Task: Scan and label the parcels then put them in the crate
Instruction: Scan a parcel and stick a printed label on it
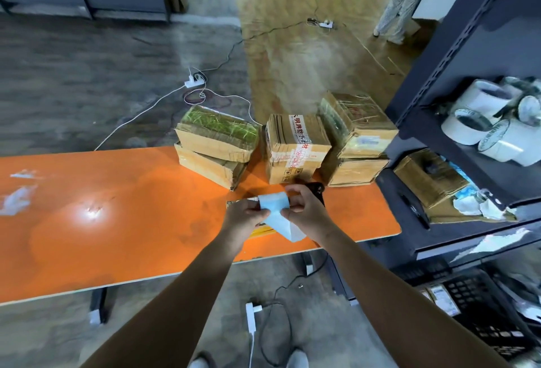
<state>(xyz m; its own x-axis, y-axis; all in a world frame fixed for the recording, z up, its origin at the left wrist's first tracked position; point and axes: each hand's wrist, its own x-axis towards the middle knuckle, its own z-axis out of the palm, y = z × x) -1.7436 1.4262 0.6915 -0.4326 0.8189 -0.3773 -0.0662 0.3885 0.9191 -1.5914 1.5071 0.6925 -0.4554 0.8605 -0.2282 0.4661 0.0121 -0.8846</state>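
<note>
Two | left hand (242, 219), right hand (306, 210) | fingers (294, 193) pinching glossy label strip (275, 204) | taped cardboard parcels (295, 151)

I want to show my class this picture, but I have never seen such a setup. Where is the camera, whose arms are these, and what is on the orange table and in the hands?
No machine here: a person wears one wide-angle camera on the head, looking down at their own bare arms. The left hand and right hand both pinch a pale blue label strip above the orange table. At its far edge stand taped cardboard parcels, some stacked in twos. A dark object, probably the scanner, peeks out behind the right hand. A shelf with white rolls stands to the right.
</note>
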